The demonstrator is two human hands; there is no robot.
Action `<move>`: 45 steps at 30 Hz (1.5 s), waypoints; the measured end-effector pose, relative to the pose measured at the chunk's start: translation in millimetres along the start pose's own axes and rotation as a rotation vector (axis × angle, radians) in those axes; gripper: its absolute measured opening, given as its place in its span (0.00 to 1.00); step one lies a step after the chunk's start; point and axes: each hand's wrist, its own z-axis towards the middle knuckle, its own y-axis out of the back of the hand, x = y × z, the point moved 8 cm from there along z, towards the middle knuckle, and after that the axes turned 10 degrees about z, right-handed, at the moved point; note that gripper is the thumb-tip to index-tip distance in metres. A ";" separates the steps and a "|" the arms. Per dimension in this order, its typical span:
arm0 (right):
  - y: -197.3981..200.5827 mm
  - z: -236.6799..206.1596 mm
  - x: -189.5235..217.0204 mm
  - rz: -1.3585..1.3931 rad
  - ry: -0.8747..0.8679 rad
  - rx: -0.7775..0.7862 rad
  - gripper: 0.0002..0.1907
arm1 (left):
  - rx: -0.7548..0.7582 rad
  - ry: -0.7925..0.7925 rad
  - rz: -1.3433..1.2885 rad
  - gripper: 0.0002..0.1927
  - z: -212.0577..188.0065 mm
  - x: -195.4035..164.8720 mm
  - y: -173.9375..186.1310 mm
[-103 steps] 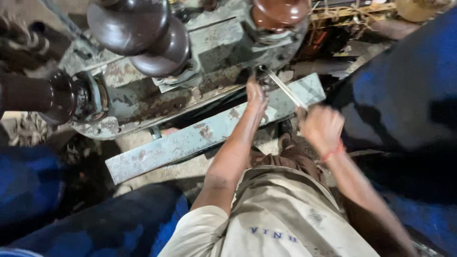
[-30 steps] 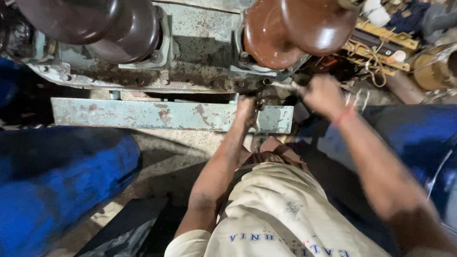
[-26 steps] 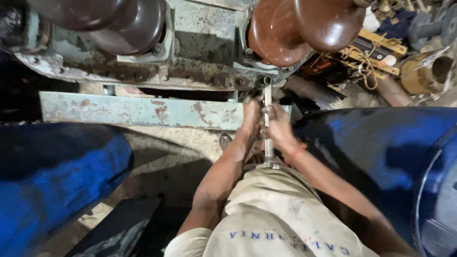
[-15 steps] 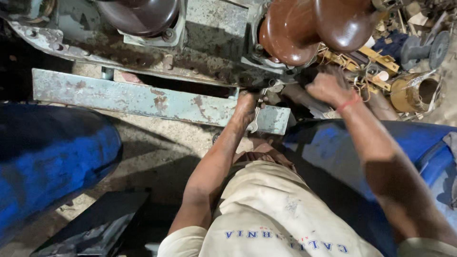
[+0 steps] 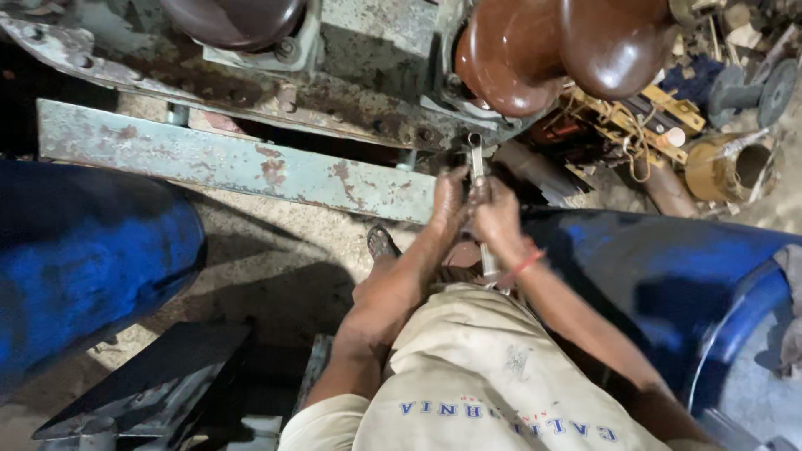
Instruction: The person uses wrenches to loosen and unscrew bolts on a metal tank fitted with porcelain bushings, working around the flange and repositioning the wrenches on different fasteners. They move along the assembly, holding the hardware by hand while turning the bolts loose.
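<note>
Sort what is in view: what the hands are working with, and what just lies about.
In hand: left hand, right hand, wrench, green metal housing.

Lying about: blue drum, brown insulators, yellow parts, rusty can.

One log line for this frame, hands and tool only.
left hand: on wrench | right hand: grips wrench | wrench: upright, head at rusty flange bolt under brown insulator
</note>
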 end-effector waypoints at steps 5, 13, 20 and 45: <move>45.1 71.7 35.5 -0.834 0.402 0.250 0.15 | -0.055 -0.010 0.216 0.11 3.5 -23.2 10.6; 38.8 97.7 13.6 -0.822 0.661 0.039 0.22 | 0.009 -0.064 0.342 0.12 9.2 -23.7 3.0; 7.7 2.2 -12.1 0.065 -0.017 0.087 0.14 | -0.082 -0.036 0.108 0.09 -5.6 -17.6 -3.5; 55.0 101.1 75.8 -1.125 0.302 0.421 0.14 | -0.048 -0.100 0.283 0.08 3.2 -25.3 0.5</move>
